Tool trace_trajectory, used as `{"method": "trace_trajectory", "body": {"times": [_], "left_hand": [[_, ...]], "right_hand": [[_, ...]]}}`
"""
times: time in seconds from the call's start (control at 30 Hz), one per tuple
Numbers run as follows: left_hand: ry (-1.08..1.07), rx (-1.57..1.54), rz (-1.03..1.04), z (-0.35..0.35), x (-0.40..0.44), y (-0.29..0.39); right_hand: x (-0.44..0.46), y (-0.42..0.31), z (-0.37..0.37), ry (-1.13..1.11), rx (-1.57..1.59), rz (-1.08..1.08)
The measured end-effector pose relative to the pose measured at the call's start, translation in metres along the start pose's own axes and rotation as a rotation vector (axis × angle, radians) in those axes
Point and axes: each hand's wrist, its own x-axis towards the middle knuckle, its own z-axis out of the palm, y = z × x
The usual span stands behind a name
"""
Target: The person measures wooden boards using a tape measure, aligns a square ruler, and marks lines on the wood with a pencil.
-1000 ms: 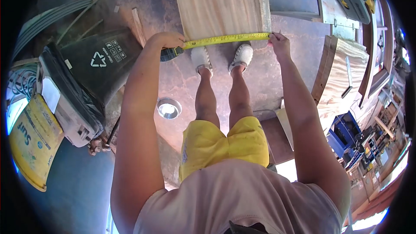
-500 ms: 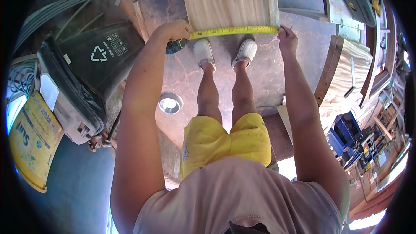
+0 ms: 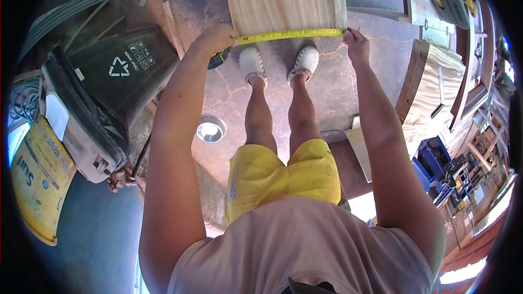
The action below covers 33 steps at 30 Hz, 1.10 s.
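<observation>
Arms point(image 3: 177, 106) outstretched, left fingers point(image 3: 231, 34) around tape measure point(image 3: 294, 34), right fingers point(image 3: 352, 36) tight on its end

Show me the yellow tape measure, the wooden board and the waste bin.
Yellow tape measure point(image 3: 291, 35): head view, on its extended blade.
Wooden board point(image 3: 285, 0): head view, on its grained face.
Waste bin point(image 3: 125, 83): head view, on its black body.

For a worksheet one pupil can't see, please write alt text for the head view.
A yellow tape measure is stretched across the near end of a wooden board, the left hand at its case, the right hand at its tip. The person's white clogs stand nearby.
</observation>
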Motion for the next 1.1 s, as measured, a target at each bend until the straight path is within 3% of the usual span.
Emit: {"method": "trace_trajectory", "body": {"times": [0.23, 0.43, 0.5, 0.6, 0.83, 1.1], "left_hand": [[0.042, 0.178, 0.022, -0.008, -0.017, 0.024], [0.040, 0.149, -0.058, -0.001, -0.019, 0.023], [0.051, 0.159, -0.042, 0.000, -0.019, 0.023], [0.071, 0.177, -0.020, 0.002, -0.016, 0.021], [0.112, 0.194, -0.003, 0.005, -0.019, 0.021], [0.109, 0.191, -0.016, 0.008, -0.018, 0.020]], "right_hand": [[0.001, 0.000, -0.006, 0.006, -0.229, 0.032], [-0.004, -0.003, -0.006, -0.048, -0.015, 0.109], [-0.004, 0.001, -0.010, -0.110, 0.231, 0.141], [-0.005, 0.007, -0.016, -0.201, 0.256, 0.105], [0.002, 0.011, -0.014, -0.129, 0.124, 0.103], [0.010, 0.002, -0.023, -0.197, 0.070, 0.189]]}}
